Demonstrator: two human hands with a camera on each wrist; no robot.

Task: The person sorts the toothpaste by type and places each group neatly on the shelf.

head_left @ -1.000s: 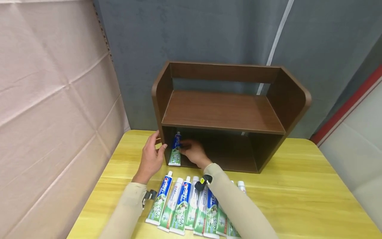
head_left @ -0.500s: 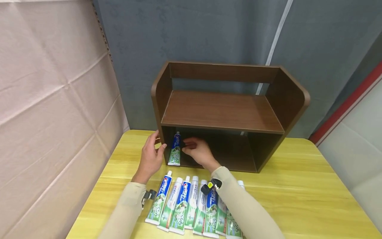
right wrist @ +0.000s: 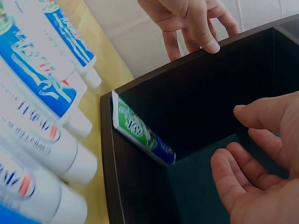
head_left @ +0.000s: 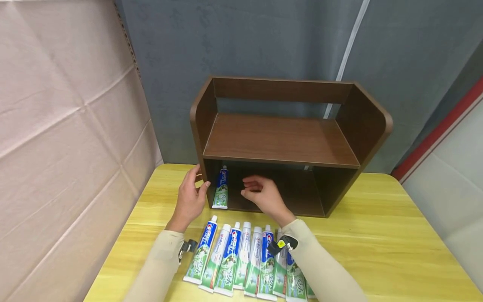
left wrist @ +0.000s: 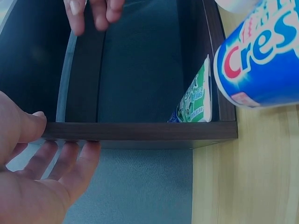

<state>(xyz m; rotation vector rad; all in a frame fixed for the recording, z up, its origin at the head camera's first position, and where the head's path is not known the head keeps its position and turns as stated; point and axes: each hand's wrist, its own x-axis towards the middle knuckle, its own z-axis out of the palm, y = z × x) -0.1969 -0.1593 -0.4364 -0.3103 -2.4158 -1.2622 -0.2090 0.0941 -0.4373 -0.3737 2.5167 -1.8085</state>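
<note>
A dark brown two-tier desk shelf (head_left: 281, 140) stands on the table. My left hand (head_left: 190, 201) holds its left side panel, thumb at the front edge and fingers along the outer face in the left wrist view. One blue-and-green toothpaste tube (head_left: 221, 188) lies in the lower compartment against that left panel, cap toward the back. To its right, my right hand (head_left: 267, 198) hovers at the compartment's mouth with loosely bent fingers and nothing in them. In the right wrist view a gap separates these fingers (right wrist: 229, 172) from the tube (right wrist: 138, 128).
Several more toothpaste tubes (head_left: 228, 262), some blue and some white, lie in a row on the yellow wood table (head_left: 377, 243) before the shelf, caps toward it. The right forearm passes over the row's right end. A grey curtain (head_left: 264, 37) hangs behind.
My right hand has let go of the toothpaste tube in the shelf and drawn away to the right. The tube stays put, and my left hand keeps its place on the panel.
</note>
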